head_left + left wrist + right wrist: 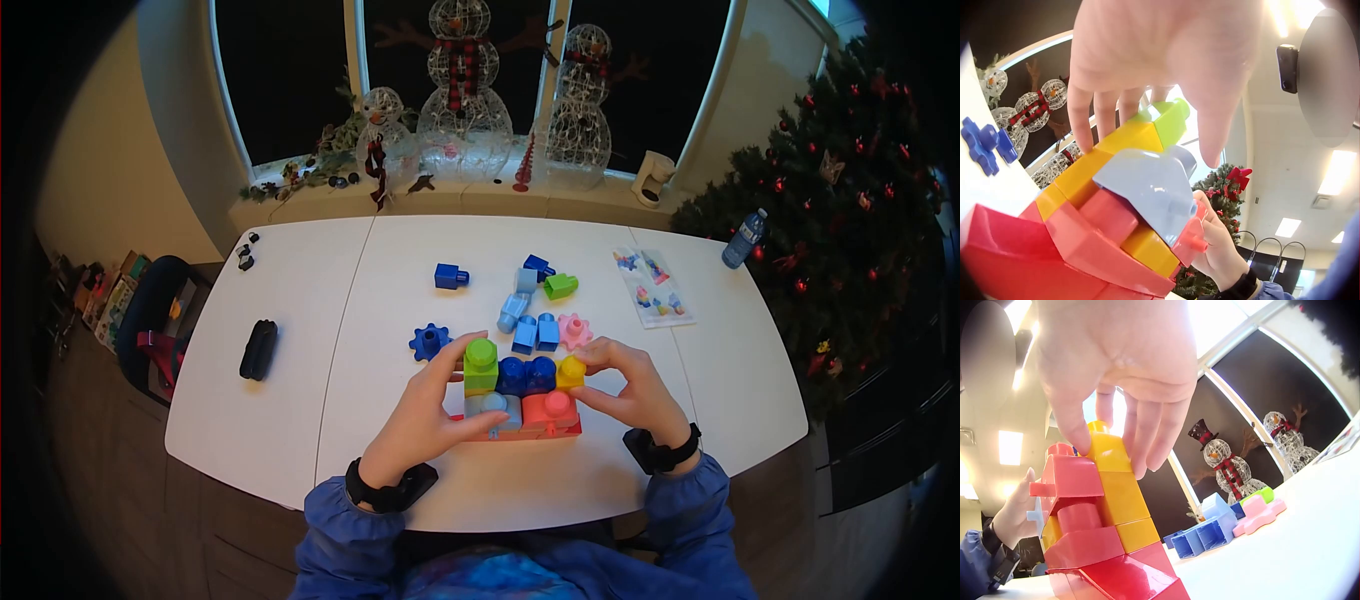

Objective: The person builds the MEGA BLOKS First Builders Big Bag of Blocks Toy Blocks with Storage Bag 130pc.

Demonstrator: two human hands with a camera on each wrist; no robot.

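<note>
The head view shows the block build (550,410) on a white table (385,290); the left hand (425,420) grips its left end, thumb in front, fingertips mostly hidden behind, while the right hand (630,385) pinches the yellow block (571,374) at its right end. Loose blocks (524,335) lie beyond the build, a black case (258,350) sits left of it, and a printed sheet (655,288), too small to read, lies beyond it to the right. In the left wrist view, the build's base is cut off; wire snowmen (1032,112) and a decorated tree (1235,194) show beyond it. In the right wrist view, fingers partly cover the yellow block, and windows (1241,412) rise behind the build.
</note>
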